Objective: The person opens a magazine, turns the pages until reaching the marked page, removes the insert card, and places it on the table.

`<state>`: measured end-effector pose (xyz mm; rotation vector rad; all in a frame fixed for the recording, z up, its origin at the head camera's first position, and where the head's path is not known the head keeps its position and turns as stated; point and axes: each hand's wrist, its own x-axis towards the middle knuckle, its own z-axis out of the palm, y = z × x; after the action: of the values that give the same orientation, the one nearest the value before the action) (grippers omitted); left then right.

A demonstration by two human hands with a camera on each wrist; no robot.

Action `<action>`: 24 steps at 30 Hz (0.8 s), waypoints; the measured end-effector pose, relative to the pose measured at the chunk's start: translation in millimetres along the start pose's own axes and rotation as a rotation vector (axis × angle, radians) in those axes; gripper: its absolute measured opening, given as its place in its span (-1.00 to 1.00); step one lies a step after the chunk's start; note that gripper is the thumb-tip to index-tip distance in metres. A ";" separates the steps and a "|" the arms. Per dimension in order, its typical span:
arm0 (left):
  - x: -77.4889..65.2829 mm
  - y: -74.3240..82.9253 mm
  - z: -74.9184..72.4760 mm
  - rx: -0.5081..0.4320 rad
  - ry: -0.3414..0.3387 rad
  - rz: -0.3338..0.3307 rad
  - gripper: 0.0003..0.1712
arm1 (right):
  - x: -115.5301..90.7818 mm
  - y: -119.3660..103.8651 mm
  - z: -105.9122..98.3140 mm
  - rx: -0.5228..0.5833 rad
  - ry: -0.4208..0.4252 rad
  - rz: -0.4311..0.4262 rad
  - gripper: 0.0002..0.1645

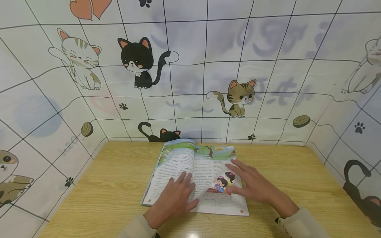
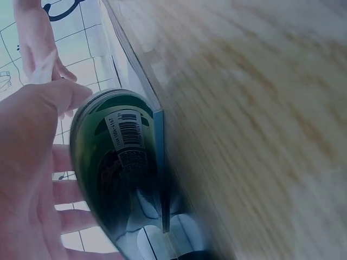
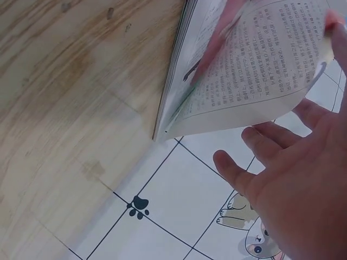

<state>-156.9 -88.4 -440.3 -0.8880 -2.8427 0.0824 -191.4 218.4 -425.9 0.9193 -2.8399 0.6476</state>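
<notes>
An open illustrated book (image 1: 205, 206) lies on the wooden table, its left side thicker and bowed upward. Spread fingers of my left hand (image 1: 175, 195) rest over the lower middle of the book, by the gutter. In the left wrist view the thumb (image 2: 73, 93) touches the book's edge, above a green cover (image 2: 127, 173) with a barcode. My right hand (image 1: 256, 183) is at the right page's outer edge. It holds a raised page (image 3: 260, 70) near its corner, the thumb against the paper and the other fingers spread. Its exact grip is partly out of frame.
The wooden table (image 1: 113, 178) extends to both sides of the book. White walls (image 1: 190, 43) printed with cartoon cats and black grid lines enclose the back and both sides. The book's top edge lies close to the back wall.
</notes>
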 end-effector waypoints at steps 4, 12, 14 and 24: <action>0.3 -0.8 0.2 -0.002 0.064 0.040 -0.22 | -1.2 -1.8 -0.6 0.054 -0.020 0.032 -0.29; 2.1 -1.7 -5.8 0.049 0.235 0.230 0.18 | -3.3 1.7 -4.0 0.147 0.032 0.029 -0.37; 2.2 -1.5 -7.1 0.088 0.254 0.261 0.13 | -2.7 3.5 -4.9 0.129 0.049 0.029 -0.33; 2.2 -1.6 -5.3 0.196 0.232 0.298 -0.26 | -4.4 12.1 0.8 0.053 -0.123 0.116 -0.02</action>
<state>-158.7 -88.4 -434.6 -1.1833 -2.4244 0.2697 -194.7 229.3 -432.1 0.8339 -3.0179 0.7059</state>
